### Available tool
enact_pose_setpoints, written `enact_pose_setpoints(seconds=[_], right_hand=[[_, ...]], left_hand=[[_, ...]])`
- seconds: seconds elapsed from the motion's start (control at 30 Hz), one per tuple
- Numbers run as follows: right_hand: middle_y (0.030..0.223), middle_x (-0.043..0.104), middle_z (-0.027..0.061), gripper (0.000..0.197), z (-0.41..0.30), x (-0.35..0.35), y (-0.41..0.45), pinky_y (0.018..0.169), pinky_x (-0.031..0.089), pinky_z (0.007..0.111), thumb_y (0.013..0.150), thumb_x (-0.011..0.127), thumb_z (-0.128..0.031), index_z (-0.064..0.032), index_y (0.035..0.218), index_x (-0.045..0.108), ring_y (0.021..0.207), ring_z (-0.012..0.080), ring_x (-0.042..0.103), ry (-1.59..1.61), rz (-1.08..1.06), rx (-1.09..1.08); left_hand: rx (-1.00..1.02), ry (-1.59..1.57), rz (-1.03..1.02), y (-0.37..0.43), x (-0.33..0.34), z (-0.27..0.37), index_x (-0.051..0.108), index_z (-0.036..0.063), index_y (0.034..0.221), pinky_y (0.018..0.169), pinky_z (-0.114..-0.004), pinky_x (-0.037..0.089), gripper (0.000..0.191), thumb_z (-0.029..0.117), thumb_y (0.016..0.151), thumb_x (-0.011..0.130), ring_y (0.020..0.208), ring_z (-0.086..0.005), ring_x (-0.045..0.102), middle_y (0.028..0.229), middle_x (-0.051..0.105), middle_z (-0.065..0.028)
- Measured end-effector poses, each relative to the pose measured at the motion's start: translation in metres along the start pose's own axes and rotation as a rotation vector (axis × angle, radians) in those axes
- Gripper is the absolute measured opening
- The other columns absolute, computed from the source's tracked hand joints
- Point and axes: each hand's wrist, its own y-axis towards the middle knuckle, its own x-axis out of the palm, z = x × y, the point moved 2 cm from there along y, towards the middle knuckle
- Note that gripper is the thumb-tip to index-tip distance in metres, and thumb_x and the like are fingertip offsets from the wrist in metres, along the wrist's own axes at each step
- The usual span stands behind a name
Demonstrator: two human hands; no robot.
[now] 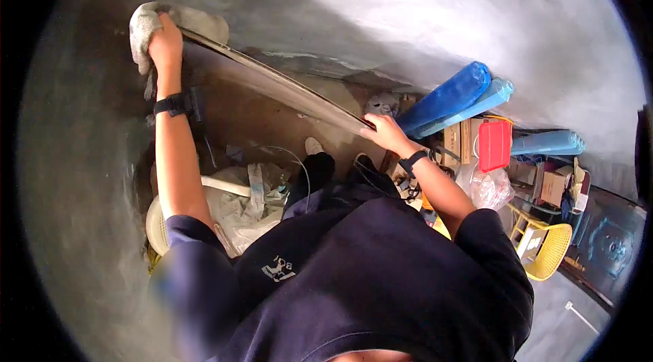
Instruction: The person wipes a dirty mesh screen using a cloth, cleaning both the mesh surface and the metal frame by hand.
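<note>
A long flat panel [285, 79], seen nearly edge-on, slants across the view in front of me. My left hand [166, 46] is at its far left end, closed on a pale grey cloth [144, 30]. Part of the cloth lies behind the panel's top edge, and the left fingers are mostly hidden. At the panel's near right end, my right hand [386, 132] grips the edge between thumb and fingers. Both wrists wear dark bands.
Blue wrapped rolls [449, 94] lean on the right beside cardboard boxes [454, 143]. There are also a red lid [494, 146], a clear plastic bag [487, 188] and a yellow chair [551, 252]. A pale plastic chair [157, 224] with bags stands left of my legs. Concrete walls [76, 158] rise close by.
</note>
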Motion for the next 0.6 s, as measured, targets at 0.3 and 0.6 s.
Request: enact_pose_setpoints(seconds=[0.3,0.6], right_hand=[[0.089,0.070,0.0195,0.022,-0.038,-0.083,0.018,0.070,0.054,0.050,0.092,0.066,-0.025,-0.0039,0.100,0.066,0.082,0.0424,0.067,-0.237,0.291,-0.066],[0.093,0.071,0.0163,0.020,-0.033,-0.060,0.033,0.066,0.054,0.048,0.094,0.064,-0.025,-0.0083,0.105,0.067,0.078,0.0387,0.068,-0.472,0.234,-0.084]], left_hand=[[-0.214,-0.010,-0.067,0.035,0.013,-0.055,0.062,-0.0120,0.121,0.106,-0.048,0.040,0.075,0.054,0.101,0.033,0.123,-0.0475,0.054,0.128,0.059,-0.0351],[-0.681,-0.492,0.042,-0.005,0.080,-0.175,0.062,-0.0144,0.116,0.092,-0.044,0.048,0.068,0.049,0.105,0.041,0.105,-0.0340,0.062,0.117,0.066,-0.0245]])
